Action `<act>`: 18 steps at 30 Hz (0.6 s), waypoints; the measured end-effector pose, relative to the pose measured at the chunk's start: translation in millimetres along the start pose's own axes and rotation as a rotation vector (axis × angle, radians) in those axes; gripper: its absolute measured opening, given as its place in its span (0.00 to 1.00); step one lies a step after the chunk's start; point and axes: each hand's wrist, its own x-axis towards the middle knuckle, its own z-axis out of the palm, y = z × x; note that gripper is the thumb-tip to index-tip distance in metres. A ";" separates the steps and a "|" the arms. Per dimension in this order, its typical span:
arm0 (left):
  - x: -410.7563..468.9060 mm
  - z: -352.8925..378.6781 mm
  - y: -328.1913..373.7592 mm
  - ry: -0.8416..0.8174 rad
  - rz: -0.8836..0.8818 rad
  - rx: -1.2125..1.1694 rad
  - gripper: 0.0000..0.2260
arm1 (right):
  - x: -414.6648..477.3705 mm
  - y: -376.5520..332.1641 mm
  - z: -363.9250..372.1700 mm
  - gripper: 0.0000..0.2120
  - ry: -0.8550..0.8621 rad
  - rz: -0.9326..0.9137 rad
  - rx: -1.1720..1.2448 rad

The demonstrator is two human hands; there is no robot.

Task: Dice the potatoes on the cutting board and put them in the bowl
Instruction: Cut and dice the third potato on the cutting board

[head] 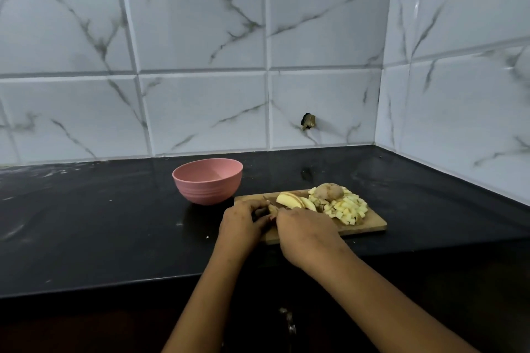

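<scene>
A wooden cutting board (370, 225) lies on the black counter. On it sit a heap of diced potato (348, 208), a few potato slices (289, 199) and a whole unpeeled potato (329, 190) at the back. My left hand (242, 222) holds a small potato piece (272, 209) at the board's left end, fingers curled on it. My right hand (304, 231) is curled just beside it; a thin knife tip (265, 198) shows beyond the hands, its handle hidden. The pink bowl (208, 180) stands left of the board, looking empty.
The black counter (100, 223) runs left and right, with its front edge close to me. White marble-pattern tiled walls meet in a corner at the back right. A cabinet handle (289, 324) shows below the counter.
</scene>
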 end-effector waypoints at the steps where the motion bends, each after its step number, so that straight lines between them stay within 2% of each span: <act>1: -0.7 -0.1 1.2 -0.005 -0.009 -0.010 0.13 | -4.7 1.5 1.4 0.19 -0.001 0.005 -0.009; 10: -2.3 -1.8 2.0 -0.001 -0.060 -0.004 0.14 | -30.1 21.9 1.0 0.12 0.013 0.030 -0.001; 14: -2.6 -1.8 1.7 -0.010 -0.052 -0.008 0.14 | -20.3 29.0 -2.9 0.16 0.022 0.029 0.104; 18: -0.9 -1.5 0.5 -0.037 -0.037 0.000 0.11 | -21.4 27.9 0.0 0.17 0.128 0.001 0.174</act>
